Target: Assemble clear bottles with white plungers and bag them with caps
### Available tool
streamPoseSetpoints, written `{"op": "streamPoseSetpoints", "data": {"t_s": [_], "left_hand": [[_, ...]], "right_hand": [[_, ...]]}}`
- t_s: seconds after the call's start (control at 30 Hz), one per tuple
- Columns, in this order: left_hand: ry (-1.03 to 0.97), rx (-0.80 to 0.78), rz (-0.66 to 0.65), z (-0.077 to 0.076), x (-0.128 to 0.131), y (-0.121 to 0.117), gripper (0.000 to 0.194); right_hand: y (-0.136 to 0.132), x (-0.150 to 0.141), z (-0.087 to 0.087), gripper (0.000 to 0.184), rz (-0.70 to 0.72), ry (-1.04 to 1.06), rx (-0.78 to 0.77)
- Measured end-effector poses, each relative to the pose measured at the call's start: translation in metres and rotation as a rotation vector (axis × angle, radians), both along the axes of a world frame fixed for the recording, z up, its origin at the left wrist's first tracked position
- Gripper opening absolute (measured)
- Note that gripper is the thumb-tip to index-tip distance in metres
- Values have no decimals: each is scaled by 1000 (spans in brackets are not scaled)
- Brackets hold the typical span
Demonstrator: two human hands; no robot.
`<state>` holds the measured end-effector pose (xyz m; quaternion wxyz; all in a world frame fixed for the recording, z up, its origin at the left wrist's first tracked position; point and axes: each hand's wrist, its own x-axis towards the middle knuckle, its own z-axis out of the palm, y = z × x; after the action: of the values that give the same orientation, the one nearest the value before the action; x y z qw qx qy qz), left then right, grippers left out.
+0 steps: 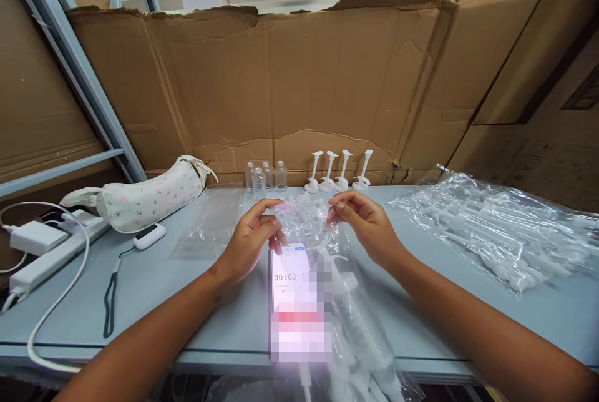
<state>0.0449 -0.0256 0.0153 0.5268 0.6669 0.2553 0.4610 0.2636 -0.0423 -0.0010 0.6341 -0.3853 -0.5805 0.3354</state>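
Observation:
My left hand and my right hand both pinch the top edge of a small clear plastic bag, held between them just above the table. Under the bag lies a phone with a lit screen showing a timer. Behind my hands stand three small clear bottles and a row of several white pump heads along the back of the table.
A large clear bag of white pump parts lies to the right. A floral pouch, a small white device on a strap, a power strip and cables sit on the left. Another flat clear bag lies nearby. Cardboard walls the back.

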Motion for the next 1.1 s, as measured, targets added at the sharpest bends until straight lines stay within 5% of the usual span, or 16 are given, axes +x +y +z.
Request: {"op": "streamPoseSetpoints", "data": {"t_s": [0.2,0.33,0.47,0.73,0.87,1.1], "left_hand": [[-33,8,-40,-2,0,1,1],[-27,73,-70,-4,-4,3,7],[12,113,-111,-2,-7,3,13],[160,36,12,-1,-4,7,13],[235,183,-7,1,-8,12,2],[426,179,-159,4,-15,16,32]], "right_hand": [[0,0,3,11,24,123,-126],[-1,5,6,8,53,128,-128],[-2,9,6,19,77,99,-91],[5,11,4,19,79,-89,-120],[10,15,4,22,89,-127,-105],[10,13,-1,23,109,-155,-102]]}}
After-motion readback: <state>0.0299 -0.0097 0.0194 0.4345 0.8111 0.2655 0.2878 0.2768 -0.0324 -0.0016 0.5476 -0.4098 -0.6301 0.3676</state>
